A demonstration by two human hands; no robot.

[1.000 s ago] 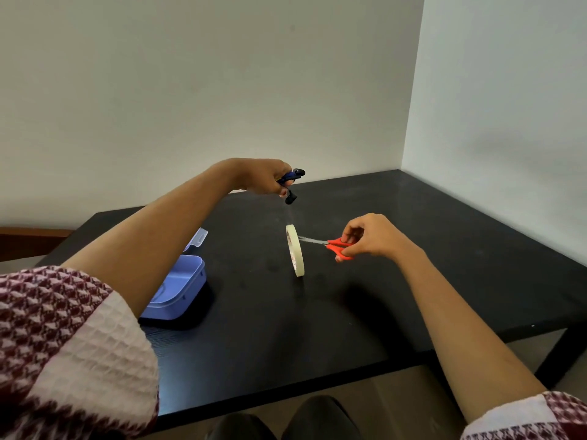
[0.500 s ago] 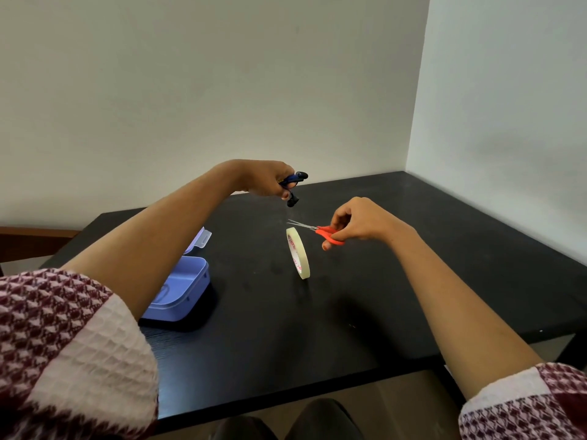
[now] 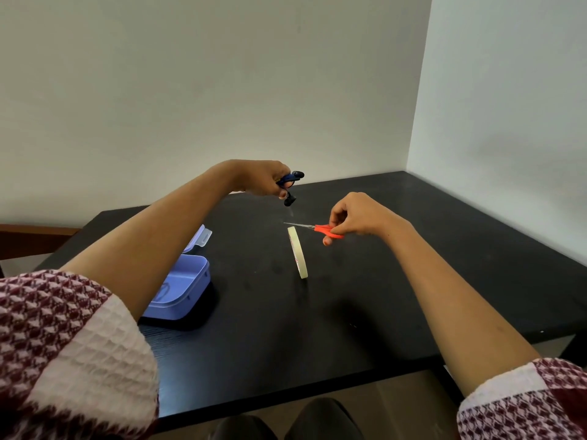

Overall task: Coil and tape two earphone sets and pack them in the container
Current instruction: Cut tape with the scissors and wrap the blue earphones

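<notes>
Two hands hover above the table (image 3: 413,281). The left hand (image 3: 265,181) is raised over the far side, its fingers curled tightly round the earphones (image 3: 291,178). The blue-and-black bundle juts out of the fist at 3 o'clock, and one black bud hangs under the fingertips at 5 o'clock. A faint pale strip shows just below that bud; I cannot tell what it joins.

At 4 o'clock from the earphones, and apart from them, the right hand (image 3: 359,214) pinches the red handles of the scissors (image 3: 320,229). Their thin blades point to 9 o'clock, with the tips ending below the hanging bud. I cannot tell whether the blades are parted.

The tape (image 3: 297,252) stands on edge on the table at 6 o'clock from the earphones, its top just beneath the blade tips. Neither hand touches it.

At 8 o'clock from the tape, well apart from it, sits the blue box (image 3: 190,281), partly hidden by the left forearm. Its lid (image 3: 200,238) is swung back at the box's 12 o'clock, and a dark coil (image 3: 165,289) lies inside. Patterned sleeves (image 3: 63,338) cover both upper arms.
</notes>
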